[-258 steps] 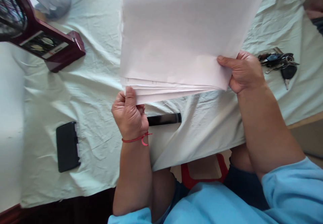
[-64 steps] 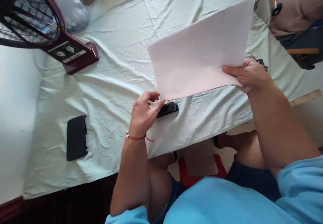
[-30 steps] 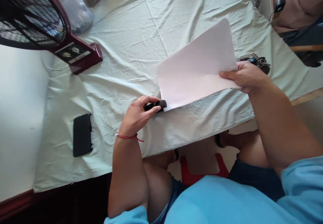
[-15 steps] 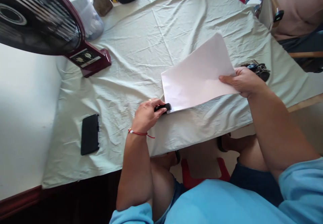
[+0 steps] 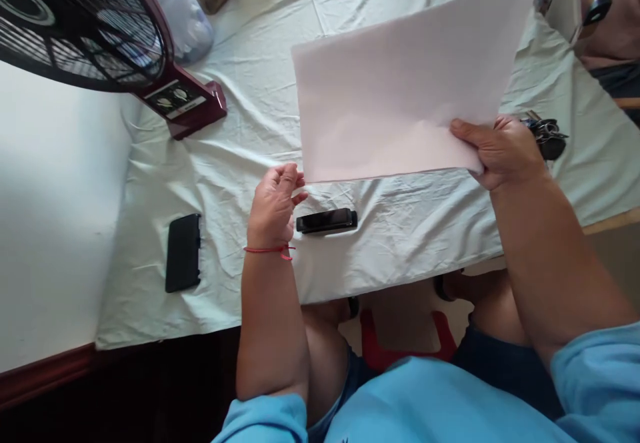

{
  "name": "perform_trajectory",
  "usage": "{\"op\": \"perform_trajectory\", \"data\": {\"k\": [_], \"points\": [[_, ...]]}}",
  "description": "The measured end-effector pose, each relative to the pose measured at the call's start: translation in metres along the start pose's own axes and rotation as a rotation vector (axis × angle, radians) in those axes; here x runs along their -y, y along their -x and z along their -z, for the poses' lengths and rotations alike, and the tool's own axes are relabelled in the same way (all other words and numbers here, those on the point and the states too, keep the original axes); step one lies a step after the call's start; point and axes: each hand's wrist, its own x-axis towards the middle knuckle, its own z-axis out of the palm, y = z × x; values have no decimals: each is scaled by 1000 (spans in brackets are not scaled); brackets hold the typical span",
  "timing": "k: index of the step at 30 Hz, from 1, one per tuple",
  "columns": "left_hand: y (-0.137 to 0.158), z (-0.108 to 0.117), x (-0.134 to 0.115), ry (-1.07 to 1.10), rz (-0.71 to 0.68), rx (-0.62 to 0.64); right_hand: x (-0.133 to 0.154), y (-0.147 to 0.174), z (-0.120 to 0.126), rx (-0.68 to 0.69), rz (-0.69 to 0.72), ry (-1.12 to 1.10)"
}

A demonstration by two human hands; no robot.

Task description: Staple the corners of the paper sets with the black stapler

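My right hand [image 5: 513, 153] grips white sheets of paper [image 5: 395, 96] by the lower right corner, thumb on top and fingers underneath. The paper is raised and tilted above the cloth. At its lower left corner is my left hand [image 5: 274, 204], fingers bent, with the thumb apart from them. Its fingertips are close to the paper's edge; whether they touch it I cannot make out. A black stapler [image 5: 326, 221] lies on the cloth just right of my left hand, below the paper's lower edge.
A pale cloth [image 5: 240, 283] covers the table. To the left lie a black phone case [image 5: 183, 253] and a dark red fan [image 5: 195, 106]. Behind the fan stands a clear plastic tub [image 5: 183, 16]. Keys [image 5: 549, 135] lie beyond my right hand.
My left hand has let go of the stapler, which now rests on the cloth. The paper has come off the stapler and been lifted up and spread wider by my right hand.
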Motion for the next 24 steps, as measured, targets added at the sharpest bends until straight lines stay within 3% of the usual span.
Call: {"op": "perform_trajectory", "data": {"k": [5,10,15,20,24], "points": [[-2,-7,4,118,-1,57,-9,1,-15,65,29,-23],[1,-6,10,52,-100,-61,-21,-3,-31,65,70,36],[0,1,21,67,-39,-183,-39,-13,-45,80,60,123],[-4,2,23,212,28,-159,-51,-21,-50,44,112,-2],[-6,1,24,243,48,-224,-51,-22,-53,-18,79,-67]]}}
